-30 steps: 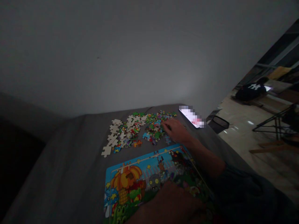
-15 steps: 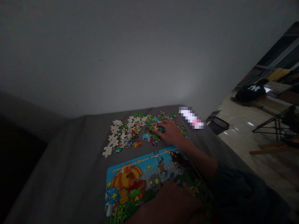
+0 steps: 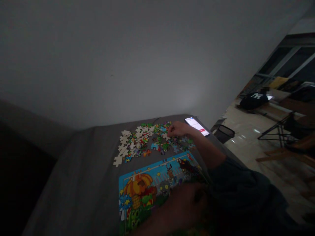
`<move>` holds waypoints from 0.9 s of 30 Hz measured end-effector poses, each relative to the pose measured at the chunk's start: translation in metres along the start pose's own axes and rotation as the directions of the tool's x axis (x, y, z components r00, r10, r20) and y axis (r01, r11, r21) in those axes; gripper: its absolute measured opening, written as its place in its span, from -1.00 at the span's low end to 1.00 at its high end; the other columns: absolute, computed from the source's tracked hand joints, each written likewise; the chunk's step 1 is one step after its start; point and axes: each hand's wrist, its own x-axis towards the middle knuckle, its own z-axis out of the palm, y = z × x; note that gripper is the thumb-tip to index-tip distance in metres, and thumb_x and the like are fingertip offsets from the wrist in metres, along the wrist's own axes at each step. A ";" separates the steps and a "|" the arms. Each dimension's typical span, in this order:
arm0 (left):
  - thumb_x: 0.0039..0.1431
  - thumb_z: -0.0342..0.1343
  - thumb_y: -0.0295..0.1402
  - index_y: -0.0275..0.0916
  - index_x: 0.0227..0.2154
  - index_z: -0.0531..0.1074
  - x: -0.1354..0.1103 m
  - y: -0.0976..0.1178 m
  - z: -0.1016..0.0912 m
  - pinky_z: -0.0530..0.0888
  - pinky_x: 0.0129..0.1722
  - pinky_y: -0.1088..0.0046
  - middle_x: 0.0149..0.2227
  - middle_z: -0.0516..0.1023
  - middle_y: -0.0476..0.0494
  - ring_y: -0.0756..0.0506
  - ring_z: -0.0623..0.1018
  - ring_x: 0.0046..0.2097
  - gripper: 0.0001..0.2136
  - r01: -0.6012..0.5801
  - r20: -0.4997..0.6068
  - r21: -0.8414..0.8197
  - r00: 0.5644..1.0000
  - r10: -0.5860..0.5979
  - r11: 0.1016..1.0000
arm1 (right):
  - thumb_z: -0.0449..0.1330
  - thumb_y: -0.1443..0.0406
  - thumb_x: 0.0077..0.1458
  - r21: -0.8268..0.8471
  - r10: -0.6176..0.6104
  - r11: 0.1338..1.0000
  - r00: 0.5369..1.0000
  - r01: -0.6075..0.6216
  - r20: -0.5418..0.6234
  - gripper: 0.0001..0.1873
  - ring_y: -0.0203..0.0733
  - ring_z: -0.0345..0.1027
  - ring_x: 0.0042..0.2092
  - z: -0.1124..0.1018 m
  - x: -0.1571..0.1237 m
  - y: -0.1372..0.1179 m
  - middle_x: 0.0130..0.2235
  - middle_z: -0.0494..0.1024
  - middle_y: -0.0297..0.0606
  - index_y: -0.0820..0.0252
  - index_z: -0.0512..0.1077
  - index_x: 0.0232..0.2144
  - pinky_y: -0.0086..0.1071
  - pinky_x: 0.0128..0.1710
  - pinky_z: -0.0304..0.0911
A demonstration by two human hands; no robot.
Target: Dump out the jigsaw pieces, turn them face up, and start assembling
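My right hand is over the right side of a heap of jigsaw pieces. Its fingers are pinched at a pale puzzle piece. Close to me, my left hand lies low over the puzzle board, its fingers curled in deep shadow; what they hold, if anything, is hidden. The board shows a cartoon picture with an orange pumpkin and a grey zombie head. Its lower right part is covered by my left hand and darkness. Several pieces in the heap lie pale side up, others coloured side up.
A lit phone lies beyond the heap at the right edge of the grey cloth surface. A pale wall rises behind it. To the right are a dark mesh bin, a black cap and a folding chair.
My right hand has lifted slightly, and its spread fingers have closed to a pinch. My left hand's fingers have curled over the board. The view has shifted a little.
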 end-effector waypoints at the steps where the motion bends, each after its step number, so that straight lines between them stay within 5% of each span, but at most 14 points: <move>1: 0.32 -0.01 -0.35 -0.22 -0.02 0.54 0.002 0.001 0.003 0.48 -0.18 0.39 -0.14 0.66 -0.16 -0.12 0.61 -0.16 -0.71 0.047 0.016 -0.192 0.999 -0.045 0.980 | 0.23 0.15 0.29 -0.011 0.014 1.000 1.000 -0.014 0.003 -0.65 -0.12 0.47 -0.04 -0.011 0.000 -0.003 0.05 0.51 -0.15 0.21 0.45 0.04 -0.16 -0.08 0.46; 4: 0.38 -0.13 -0.30 -0.24 0.01 0.51 0.005 0.002 0.011 0.49 -0.11 0.42 -0.10 0.64 -0.19 -0.06 0.60 -0.16 -0.65 0.235 0.202 -0.696 0.971 -0.130 0.678 | 0.31 0.37 0.10 -0.022 0.024 0.999 0.995 -0.026 -0.092 -0.90 -0.17 0.48 -0.29 -0.039 0.004 -0.019 -0.34 0.61 -0.18 0.33 0.60 -0.32 -0.30 -0.23 0.40; 6: 0.40 -0.20 -0.25 -0.26 -0.03 0.52 0.005 0.003 0.014 0.47 -0.08 0.44 -0.08 0.63 -0.21 -0.03 0.60 -0.16 -0.60 0.315 0.295 -0.833 0.948 -0.117 0.455 | 0.28 0.42 0.06 -0.026 0.014 0.999 0.982 -0.019 -0.188 -0.89 -0.19 0.46 -0.33 -0.049 0.008 -0.035 -0.38 0.61 -0.17 0.34 0.61 -0.34 -0.32 -0.29 0.36; 8: 0.40 -0.27 -0.17 -0.26 -0.06 0.53 0.004 0.005 0.016 0.46 -0.10 0.43 -0.09 0.63 -0.22 -0.05 0.59 -0.18 -0.53 0.331 0.321 -0.884 0.943 -0.085 0.330 | 0.26 0.44 0.04 -0.034 -0.011 0.999 0.965 0.002 -0.263 -0.86 -0.19 0.45 -0.33 -0.052 0.011 -0.053 -0.36 0.62 -0.13 0.35 0.61 -0.33 -0.32 -0.30 0.34; 13: 0.36 -0.37 0.00 -0.24 -0.12 0.55 0.002 0.010 0.020 0.47 -0.20 0.31 -0.20 0.64 -0.26 -0.15 0.57 -0.25 -0.39 0.399 0.377 -0.870 0.917 -0.132 0.290 | 0.23 0.42 0.06 -0.065 -0.115 0.993 0.928 0.098 -0.355 -0.84 -0.19 0.46 -0.28 -0.037 0.009 -0.085 -0.30 0.62 -0.12 0.29 0.61 -0.31 -0.31 -0.21 0.34; 21: 0.40 -0.31 -0.10 -0.27 -0.14 0.55 0.001 0.011 0.024 0.45 -0.15 0.31 -0.27 0.65 -0.22 -0.16 0.59 -0.25 -0.46 0.371 0.327 -0.878 0.926 -0.186 0.302 | 0.14 0.39 0.18 -0.151 -0.224 0.973 0.876 0.175 -0.428 -0.78 -0.14 0.44 -0.17 -0.012 -0.010 -0.102 -0.15 0.59 -0.06 0.27 0.54 -0.16 -0.26 -0.14 0.31; 27: 0.27 -0.23 -0.08 -0.33 -0.11 0.57 0.008 -0.008 0.041 0.46 -0.04 0.17 -0.21 0.66 -0.34 -0.25 0.61 -0.20 -0.46 0.373 0.365 -0.921 0.927 -0.085 0.117 | 0.07 0.38 0.27 -0.235 -0.302 0.948 0.833 0.213 -0.464 -0.77 -0.13 0.40 -0.18 -0.003 -0.031 -0.119 -0.18 0.59 -0.05 0.27 0.52 -0.15 -0.28 -0.22 0.21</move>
